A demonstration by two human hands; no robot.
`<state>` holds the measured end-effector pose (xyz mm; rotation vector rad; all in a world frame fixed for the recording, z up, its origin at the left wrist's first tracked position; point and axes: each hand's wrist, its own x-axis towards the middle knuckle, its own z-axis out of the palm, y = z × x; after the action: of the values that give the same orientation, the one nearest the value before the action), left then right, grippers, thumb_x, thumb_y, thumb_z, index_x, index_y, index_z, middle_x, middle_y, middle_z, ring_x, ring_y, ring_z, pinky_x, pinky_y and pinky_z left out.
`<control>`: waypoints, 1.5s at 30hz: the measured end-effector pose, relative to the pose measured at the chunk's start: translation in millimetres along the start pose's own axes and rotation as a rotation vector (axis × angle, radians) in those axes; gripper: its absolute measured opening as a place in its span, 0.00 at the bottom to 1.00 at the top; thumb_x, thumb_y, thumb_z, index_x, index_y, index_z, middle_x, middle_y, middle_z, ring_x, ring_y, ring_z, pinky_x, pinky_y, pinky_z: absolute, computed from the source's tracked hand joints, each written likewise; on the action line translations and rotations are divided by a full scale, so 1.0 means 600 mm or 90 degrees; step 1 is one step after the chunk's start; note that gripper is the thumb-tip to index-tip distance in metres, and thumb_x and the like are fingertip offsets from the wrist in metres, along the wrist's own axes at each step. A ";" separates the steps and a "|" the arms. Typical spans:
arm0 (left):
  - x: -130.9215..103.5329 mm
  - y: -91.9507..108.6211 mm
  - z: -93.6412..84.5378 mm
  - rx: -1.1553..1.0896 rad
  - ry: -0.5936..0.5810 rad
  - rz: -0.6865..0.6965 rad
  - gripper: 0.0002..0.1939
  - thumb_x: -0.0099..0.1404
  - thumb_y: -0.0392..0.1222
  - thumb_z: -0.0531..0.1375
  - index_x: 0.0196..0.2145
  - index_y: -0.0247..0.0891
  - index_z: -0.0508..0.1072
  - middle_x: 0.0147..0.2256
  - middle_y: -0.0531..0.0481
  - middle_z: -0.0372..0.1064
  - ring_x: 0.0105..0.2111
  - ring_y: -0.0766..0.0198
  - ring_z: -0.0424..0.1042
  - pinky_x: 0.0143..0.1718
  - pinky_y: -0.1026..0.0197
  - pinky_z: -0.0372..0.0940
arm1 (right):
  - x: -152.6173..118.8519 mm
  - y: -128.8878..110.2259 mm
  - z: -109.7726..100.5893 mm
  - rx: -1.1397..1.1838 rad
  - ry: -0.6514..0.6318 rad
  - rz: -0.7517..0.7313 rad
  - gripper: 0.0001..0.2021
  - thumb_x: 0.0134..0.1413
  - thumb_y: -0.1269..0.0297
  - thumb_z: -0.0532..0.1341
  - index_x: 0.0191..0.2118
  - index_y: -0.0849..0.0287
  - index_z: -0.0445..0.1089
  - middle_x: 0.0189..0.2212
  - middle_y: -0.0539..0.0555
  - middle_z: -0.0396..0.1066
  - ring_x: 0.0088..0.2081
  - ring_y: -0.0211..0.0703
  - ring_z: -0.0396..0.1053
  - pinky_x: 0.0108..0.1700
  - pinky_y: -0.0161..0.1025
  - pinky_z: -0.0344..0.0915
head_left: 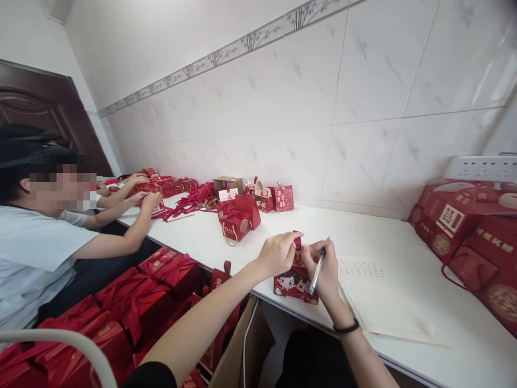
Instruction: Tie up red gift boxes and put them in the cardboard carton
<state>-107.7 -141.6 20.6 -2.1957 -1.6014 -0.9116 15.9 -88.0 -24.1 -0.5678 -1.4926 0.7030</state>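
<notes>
A small red gift box [297, 284] with cartoon figures printed on its front stands near the table's front edge. My left hand [278, 253] is closed at its top, fingers pinching the red ribbon loop [298, 241]. On the other side of the box, my right hand [326, 267] is closed around a pen [318, 271], which slants down in front of the box. The thumb and fingertips of that hand are close to the ribbon; whether they touch it I cannot tell. A sheet of paper with handwriting [363, 269] lies to the right.
Several finished-looking red boxes [238, 226] stand behind, beside a heap of red ribbons [200, 196]. Stacked red boxes [460, 231] and a power strip [482, 167] are at right. A container of red boxes [133, 296] sits lower left. Co-workers [44, 248] work at left.
</notes>
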 end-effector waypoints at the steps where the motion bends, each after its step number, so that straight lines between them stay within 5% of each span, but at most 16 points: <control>1: 0.000 -0.001 0.000 0.002 0.001 0.004 0.19 0.63 0.34 0.45 0.50 0.34 0.64 0.42 0.44 0.72 0.40 0.59 0.72 0.42 0.57 0.67 | 0.001 0.000 0.000 0.002 -0.003 0.002 0.12 0.51 0.59 0.59 0.30 0.56 0.53 0.23 0.45 0.58 0.25 0.37 0.60 0.30 0.36 0.59; 10: 0.000 -0.012 -0.011 0.089 -0.085 0.092 0.25 0.63 0.32 0.44 0.58 0.31 0.54 0.40 0.40 0.69 0.40 0.54 0.69 0.40 0.53 0.66 | 0.003 0.000 0.002 0.018 -0.006 0.001 0.10 0.51 0.63 0.58 0.30 0.55 0.52 0.24 0.45 0.58 0.26 0.37 0.60 0.31 0.36 0.60; 14: -0.013 -0.020 -0.020 -0.054 -0.021 -0.018 0.32 0.63 0.37 0.49 0.62 0.32 0.43 0.46 0.38 0.66 0.46 0.55 0.67 0.47 0.50 0.63 | 0.004 0.001 -0.004 0.051 -0.048 0.012 0.10 0.53 0.62 0.57 0.31 0.55 0.52 0.25 0.46 0.60 0.27 0.38 0.63 0.33 0.37 0.61; 17: -0.027 -0.032 -0.022 -0.211 -0.050 -0.153 0.28 0.61 0.41 0.54 0.58 0.33 0.54 0.45 0.40 0.67 0.46 0.57 0.68 0.47 0.54 0.63 | 0.008 0.002 -0.018 0.026 -0.079 0.000 0.10 0.53 0.60 0.57 0.33 0.56 0.53 0.27 0.49 0.64 0.28 0.40 0.64 0.33 0.39 0.61; 21: -0.041 -0.043 -0.037 -0.291 -0.161 -0.244 0.14 0.61 0.48 0.55 0.34 0.33 0.71 0.31 0.47 0.71 0.34 0.60 0.70 0.38 0.58 0.65 | 0.006 -0.001 -0.042 -0.032 -0.110 -0.031 0.10 0.50 0.60 0.58 0.35 0.57 0.57 0.24 0.47 0.62 0.25 0.39 0.61 0.30 0.37 0.59; 24: -0.045 -0.038 -0.074 -0.276 -0.180 -0.260 0.15 0.59 0.50 0.58 0.28 0.34 0.70 0.27 0.49 0.69 0.30 0.61 0.69 0.34 0.59 0.64 | -0.007 -0.020 -0.052 -0.019 -0.132 -0.028 0.10 0.49 0.60 0.61 0.34 0.57 0.60 0.20 0.44 0.56 0.22 0.37 0.57 0.26 0.35 0.57; 29: -0.059 -0.009 -0.171 -0.351 -0.198 -0.255 0.12 0.58 0.47 0.60 0.34 0.33 0.71 0.30 0.49 0.70 0.31 0.63 0.69 0.34 0.60 0.63 | -0.039 -0.085 -0.042 0.052 -0.093 0.038 0.13 0.47 0.58 0.65 0.31 0.57 0.61 0.19 0.44 0.56 0.20 0.34 0.55 0.23 0.32 0.54; 34: -0.106 0.023 -0.249 -0.402 -0.212 -0.325 0.10 0.60 0.45 0.58 0.33 0.35 0.70 0.29 0.51 0.69 0.28 0.66 0.68 0.29 0.64 0.63 | -0.067 -0.129 -0.010 0.172 -0.184 0.160 0.15 0.47 0.56 0.66 0.30 0.57 0.59 0.18 0.43 0.54 0.20 0.33 0.53 0.21 0.30 0.51; 40: -0.183 0.052 -0.298 -0.383 -0.191 -0.428 0.09 0.60 0.43 0.58 0.28 0.35 0.65 0.26 0.52 0.66 0.27 0.66 0.66 0.26 0.66 0.61 | -0.093 -0.167 0.022 0.226 -0.283 0.183 0.15 0.47 0.57 0.65 0.26 0.57 0.58 0.17 0.44 0.58 0.18 0.33 0.54 0.19 0.30 0.50; 45: -0.232 0.080 -0.323 -0.314 -0.161 -0.473 0.10 0.62 0.45 0.57 0.35 0.34 0.69 0.30 0.51 0.68 0.28 0.65 0.68 0.27 0.65 0.63 | -0.110 -0.196 0.039 0.257 -0.355 0.168 0.15 0.47 0.57 0.65 0.25 0.57 0.59 0.18 0.46 0.63 0.18 0.33 0.57 0.19 0.30 0.54</control>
<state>-152.8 -371.1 88.1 -2.0565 -2.6441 -1.3814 3.9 -218.2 16.2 -0.2645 -1.7291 1.4174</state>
